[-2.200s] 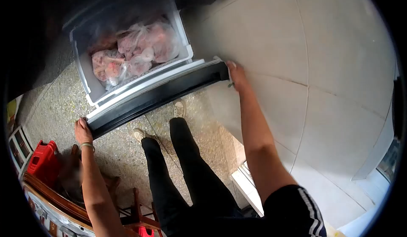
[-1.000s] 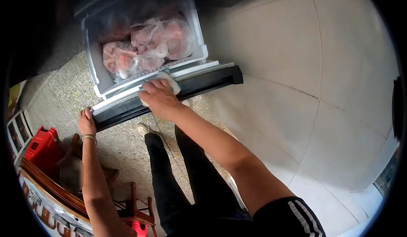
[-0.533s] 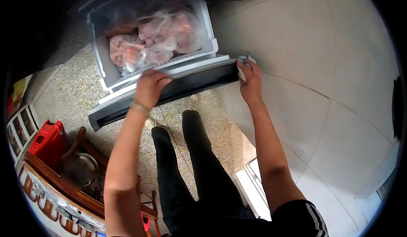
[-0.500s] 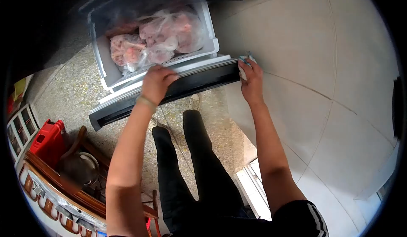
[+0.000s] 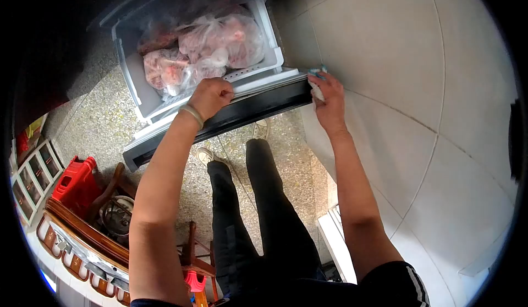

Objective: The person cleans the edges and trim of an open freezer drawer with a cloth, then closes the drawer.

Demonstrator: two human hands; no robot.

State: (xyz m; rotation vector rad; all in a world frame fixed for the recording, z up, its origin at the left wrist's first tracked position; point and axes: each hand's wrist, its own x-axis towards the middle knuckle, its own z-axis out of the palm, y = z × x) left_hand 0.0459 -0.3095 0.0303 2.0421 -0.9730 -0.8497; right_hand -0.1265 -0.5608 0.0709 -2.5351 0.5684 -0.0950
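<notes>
A freezer drawer [image 5: 135,81] stands pulled out, with plastic bags of pinkish frozen meat [image 5: 220,37] inside. Along its front runs a dark door panel [image 5: 242,113] with a pale seal on its upper edge. My left hand [image 5: 209,97] is closed at the middle of that edge, its fingertips together; whether it grips the seal is hidden. At the panel's right end, my right hand [image 5: 330,98] is wrapped round a white and blue cloth [image 5: 317,90], which touches the corner.
Pale tiled wall [image 5: 379,48] rises on the right. Below the panel are the speckled floor [image 5: 286,169] and my shoes. A red plastic stool [image 5: 77,185], wooden furniture [image 5: 88,230] and a white rack [image 5: 37,179] stand at the left. A white ledge [image 5: 336,241] lies lower right.
My left hand has moved from the panel's left end to its middle edge. My right hand, with the cloth, was mid-panel a second ago and is now at the right end.
</notes>
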